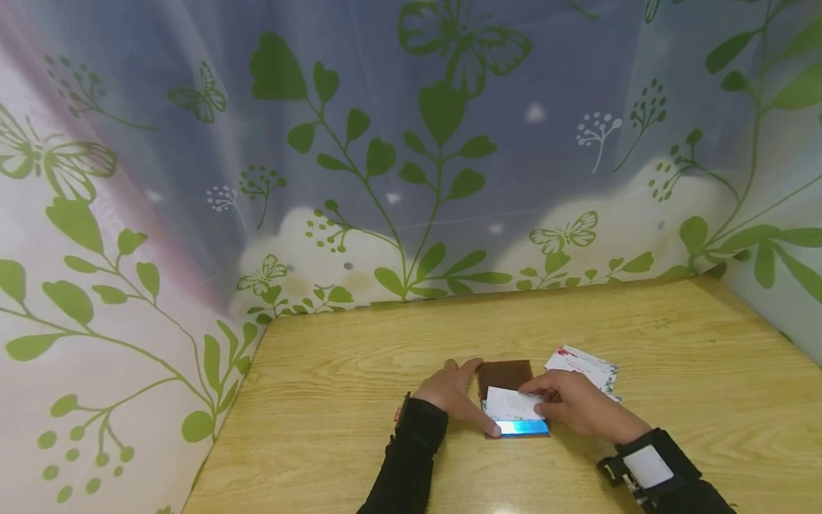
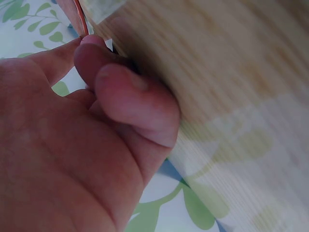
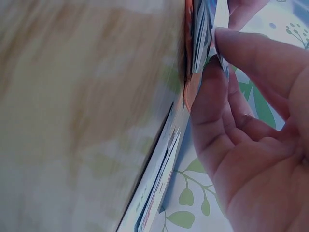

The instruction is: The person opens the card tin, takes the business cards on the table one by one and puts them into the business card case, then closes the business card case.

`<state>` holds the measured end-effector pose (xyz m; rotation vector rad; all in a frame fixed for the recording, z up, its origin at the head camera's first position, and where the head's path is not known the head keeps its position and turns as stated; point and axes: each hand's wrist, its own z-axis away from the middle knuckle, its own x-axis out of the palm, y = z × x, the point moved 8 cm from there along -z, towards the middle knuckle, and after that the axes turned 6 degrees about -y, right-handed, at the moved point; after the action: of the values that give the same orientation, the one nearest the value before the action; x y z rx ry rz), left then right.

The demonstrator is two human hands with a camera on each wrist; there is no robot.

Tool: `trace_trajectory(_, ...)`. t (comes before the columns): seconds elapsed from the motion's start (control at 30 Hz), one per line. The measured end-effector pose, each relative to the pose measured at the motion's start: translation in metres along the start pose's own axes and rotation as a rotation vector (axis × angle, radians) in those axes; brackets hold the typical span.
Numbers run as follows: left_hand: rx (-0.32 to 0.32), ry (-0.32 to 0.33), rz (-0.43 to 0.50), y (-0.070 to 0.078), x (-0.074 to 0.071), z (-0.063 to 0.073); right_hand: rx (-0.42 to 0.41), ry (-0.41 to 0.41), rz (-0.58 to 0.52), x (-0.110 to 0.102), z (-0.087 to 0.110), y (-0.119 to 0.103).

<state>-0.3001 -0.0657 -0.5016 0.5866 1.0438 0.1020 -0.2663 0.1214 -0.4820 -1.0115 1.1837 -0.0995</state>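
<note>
A brown card holder [image 1: 504,373] lies on the table, with a shiny blue strip [image 1: 523,427] along its near edge. My left hand [image 1: 452,394] grips its left side, thumb at the near corner and fingers at the far one. In the left wrist view the fingers [image 2: 137,92] are curled beside the holder's edge. Over the holder, my right hand [image 1: 574,403] pinches a white printed card [image 1: 510,404] between thumb and fingers. The right wrist view shows this card [image 3: 221,36] at the fingertips, beside several layered cards [image 3: 200,41] in the holder.
A loose pile of white cards with floral print [image 1: 584,365] lies just beyond the right hand, partly covered by it. The wood-grain table [image 1: 359,357] meets a leaf-and-butterfly patterned curtain [image 1: 359,214] at the back and sides.
</note>
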Motion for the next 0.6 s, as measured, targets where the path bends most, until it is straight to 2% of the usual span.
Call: trace_trajectory(0.6,-0.013,-0.003,0.0,0.0006,0.0,0.0012,-0.027,-0.023,-0.022,0.0041,-0.0006,-0.0035)
